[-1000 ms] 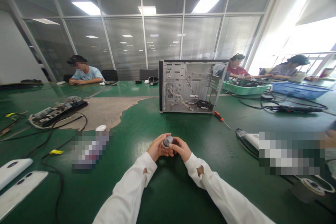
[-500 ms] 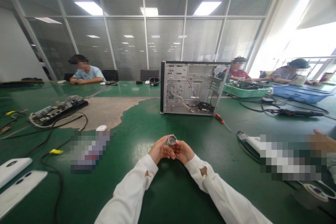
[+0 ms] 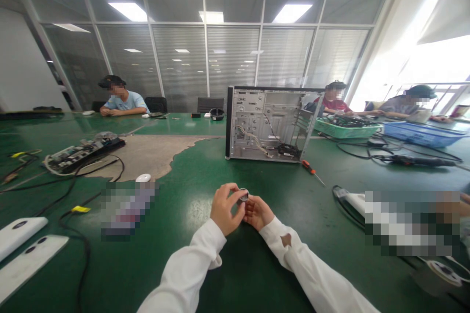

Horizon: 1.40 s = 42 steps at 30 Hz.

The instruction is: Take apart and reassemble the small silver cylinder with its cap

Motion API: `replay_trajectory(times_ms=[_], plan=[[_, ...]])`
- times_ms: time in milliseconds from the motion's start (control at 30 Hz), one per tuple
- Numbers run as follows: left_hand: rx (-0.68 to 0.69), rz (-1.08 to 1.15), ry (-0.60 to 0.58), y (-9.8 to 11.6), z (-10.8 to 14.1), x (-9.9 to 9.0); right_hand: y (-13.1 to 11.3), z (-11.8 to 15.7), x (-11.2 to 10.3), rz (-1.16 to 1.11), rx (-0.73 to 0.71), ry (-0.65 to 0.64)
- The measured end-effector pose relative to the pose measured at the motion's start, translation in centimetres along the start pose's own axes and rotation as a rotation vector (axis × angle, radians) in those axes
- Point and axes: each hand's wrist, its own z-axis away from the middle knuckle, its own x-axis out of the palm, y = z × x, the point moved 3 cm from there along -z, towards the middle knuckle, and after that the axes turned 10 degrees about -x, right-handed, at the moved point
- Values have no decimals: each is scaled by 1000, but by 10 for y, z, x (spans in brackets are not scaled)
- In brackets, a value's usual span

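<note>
Between my two hands, over the green table (image 3: 191,264), is a small round metallic container (image 3: 244,195). My left hand (image 3: 226,208) has its fingertips at the container's rim and left side, thumb and fingers curled round it. My right hand (image 3: 258,212) grips it from the right, its fingers folded beneath and beside it. The inside of the container is mostly hidden by my left fingers. Beyond my hands stands an open computer case (image 3: 271,124), with an orange and black screwdriver (image 3: 310,168) lying by its lower right corner.
At the left are white devices (image 3: 35,264), black cables and a power strip (image 3: 88,154). On the right lie a white strip (image 3: 356,203), a green basket (image 3: 348,129) and a blue basket (image 3: 422,134). Several people sit around the table; a hand shows at the right edge.
My left hand has risen and turned, bringing its fingers over the container's rim. My right hand stays near the same place. The view has shifted slightly.
</note>
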Motion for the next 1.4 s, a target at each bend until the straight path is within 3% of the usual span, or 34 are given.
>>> replay_trajectory(times_ms=[133, 367, 733, 967, 1133, 1267, 1400], plan=[[66, -120, -10, 1, 3, 4, -2, 2, 2, -5, -21, 0], [48, -151, -17, 0, 1, 4, -2, 2, 2, 28, -34, 4], [-56, 71, 22, -8, 0, 5, 1, -2, -3, 10, -23, 25], [-47, 65, -61, -8, 0, 10, 1, -4, -5, 49, -89, 53], [-124, 108, -39, -12, -2, 11, -3, -3, -4, 115, -196, 17], [-188, 169, 26, -21, -4, 10, -5, -4, -7, 77, -180, 23], [-358, 244, 81, -40, -5, 11, -5, -5, -11, 17, -143, 27]])
